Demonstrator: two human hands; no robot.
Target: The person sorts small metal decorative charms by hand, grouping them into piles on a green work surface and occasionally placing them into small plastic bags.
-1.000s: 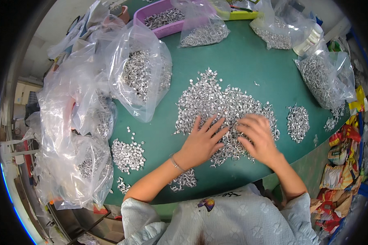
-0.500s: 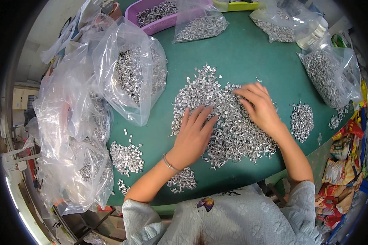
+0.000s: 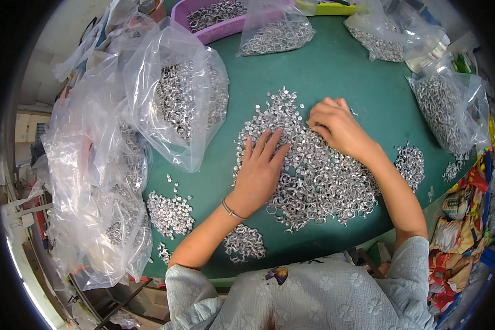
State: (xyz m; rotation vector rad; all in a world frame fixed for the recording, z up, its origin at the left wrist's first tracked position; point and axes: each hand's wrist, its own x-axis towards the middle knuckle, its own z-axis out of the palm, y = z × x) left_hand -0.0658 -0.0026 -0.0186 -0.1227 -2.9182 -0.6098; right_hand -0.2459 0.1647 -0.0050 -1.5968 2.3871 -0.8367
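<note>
A broad heap of small silver metal pieces (image 3: 324, 187), some ring-like and some small and knobby, is spread over the green tabletop (image 3: 269, 71). My left hand (image 3: 257, 175) lies palm down on the heap's left side, its fingers stretched out and slightly apart. At the heap's upper right edge, my right hand (image 3: 338, 125) has its fingers bent in and pressed together at the tips. Whatever they hold, if anything, is hidden. Smaller groups sit around: knobby pieces (image 3: 170, 214) at the left, curved pieces (image 3: 244, 243) by my left forearm, more curved pieces (image 3: 410, 165) beyond my right forearm.
Clear plastic bags of silver pieces (image 3: 179, 102) crowd the left side. Another bag of rings (image 3: 280, 37) and a purple basket (image 3: 214, 30) stand at the back. Further filled bags (image 3: 437, 104) lie at the right, above colourful packages (image 3: 451, 236) beside the table.
My right hand's fingers have curled in and closed at the heap's edge, where they were more extended before. My left hand has slid slightly farther up the heap.
</note>
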